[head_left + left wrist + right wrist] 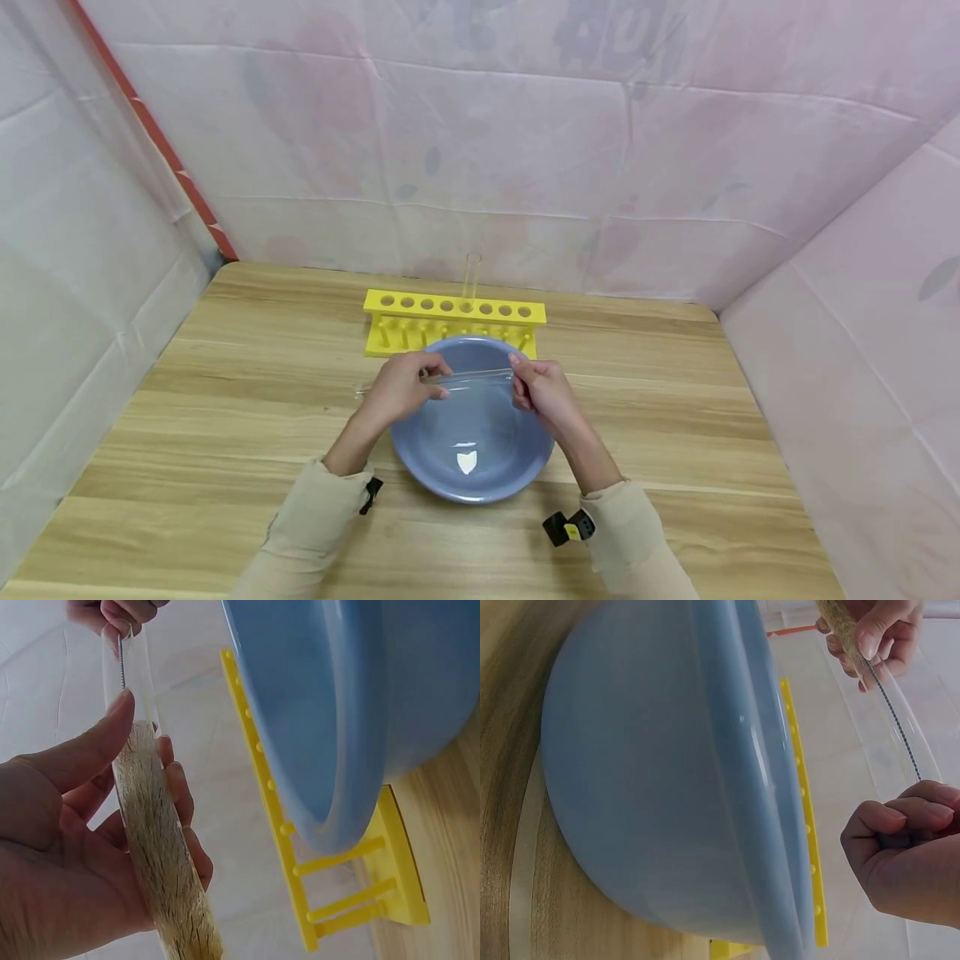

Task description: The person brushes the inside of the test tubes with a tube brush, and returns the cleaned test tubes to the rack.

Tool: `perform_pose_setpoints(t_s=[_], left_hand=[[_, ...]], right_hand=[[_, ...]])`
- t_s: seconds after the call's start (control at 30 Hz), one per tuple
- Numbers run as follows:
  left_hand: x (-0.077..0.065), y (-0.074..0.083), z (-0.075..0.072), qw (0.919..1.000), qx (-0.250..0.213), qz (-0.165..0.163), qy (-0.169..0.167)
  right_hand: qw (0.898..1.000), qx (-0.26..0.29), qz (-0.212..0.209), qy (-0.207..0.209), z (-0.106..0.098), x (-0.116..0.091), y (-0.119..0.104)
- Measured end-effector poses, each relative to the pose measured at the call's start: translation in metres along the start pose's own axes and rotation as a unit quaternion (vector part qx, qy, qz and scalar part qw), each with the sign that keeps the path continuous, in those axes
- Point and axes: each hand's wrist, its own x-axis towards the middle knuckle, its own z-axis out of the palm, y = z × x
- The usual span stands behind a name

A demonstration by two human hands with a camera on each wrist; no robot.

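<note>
Over the blue basin [442,458], my left hand [401,387] holds a clear glass test tube [471,377] that lies nearly level. In the left wrist view, the thumb is on one side of the tube and the fingers curl round the other. Inside the tube sits a test tube brush [161,840] with pale bristles. Its twisted wire [895,716] runs out through the tube's end to my right hand [543,392], whose curled fingers grip it. The fingers hide the end of the wire.
Behind the basin stands a yellow test tube rack [453,307] with a row of holes and pegs. Another clear test tube [471,279] stands upright in it. The wooden table [262,400] is bounded by pale cloth walls [495,167] at the back and sides.
</note>
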Motion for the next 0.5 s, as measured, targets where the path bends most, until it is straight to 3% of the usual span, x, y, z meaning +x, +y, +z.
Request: perform_pose_setpoints(t_s=[0.27,0.4,0.5], left_hand=[[0.0004,-0.0011,-0.0013,0.9998,-0.015,-0.002,-0.009],[0.0021,-0.0025,-0.0056,0.999,-0.04,0.006,-0.022],[0.0033,-0.0025,-0.0096,0.9979,-0.053,0.018,-0.033]], right_hand=[[0.999,-0.028,-0.024,-0.001,-0.0014,0.0002,0.0008],[0.994,-0.073,-0.087,-0.004,-0.0054,-0.0007,-0.0008],[0.982,-0.114,-0.15,-0.014,-0.0086,-0.0022,-0.0033]])
